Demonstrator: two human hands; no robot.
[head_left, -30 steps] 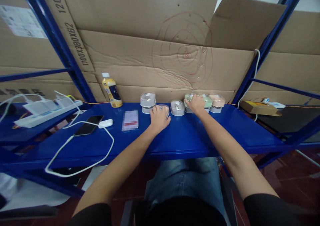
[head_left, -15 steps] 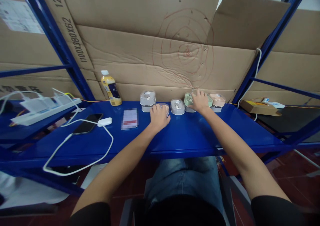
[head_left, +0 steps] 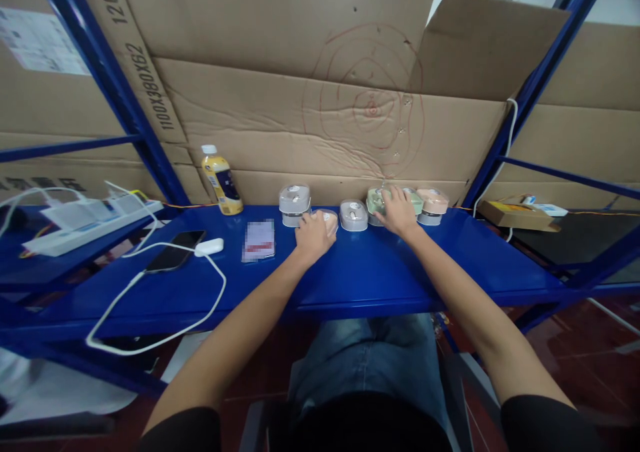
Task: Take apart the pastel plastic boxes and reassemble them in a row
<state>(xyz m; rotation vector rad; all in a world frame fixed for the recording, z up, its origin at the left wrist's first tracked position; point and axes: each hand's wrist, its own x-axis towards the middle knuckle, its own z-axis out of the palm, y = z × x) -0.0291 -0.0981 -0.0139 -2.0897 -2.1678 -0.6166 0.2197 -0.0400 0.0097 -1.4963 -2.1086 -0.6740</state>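
Note:
Along the back of the blue shelf (head_left: 365,272) stands a row of small plastic boxes with clear lids. My left hand (head_left: 314,236) is curled over a pink box (head_left: 331,221), gripping it where it rests on the shelf. A grey two-tier stack of boxes (head_left: 295,201) is just behind that hand. To its right sits a lone grey box (head_left: 353,215), touched by neither hand. My right hand (head_left: 400,213) lies over the top of a green box (head_left: 375,201), its fingers bent around it. Right of that hand is a pink-topped stack (head_left: 433,203); part of the green is hidden.
A yellow drink bottle (head_left: 222,182), a small card-like item (head_left: 259,240), a phone (head_left: 176,251) and a looping white cable (head_left: 220,289) are on the left. A power strip (head_left: 95,229) lies beyond. Cardboard (head_left: 250,105) walls the back; blue posts (head_left: 520,112) flank the shelf.
The view has shifted slightly. My left hand has slid a little to the left over the pink box. My right hand has settled slightly lower on the green box.

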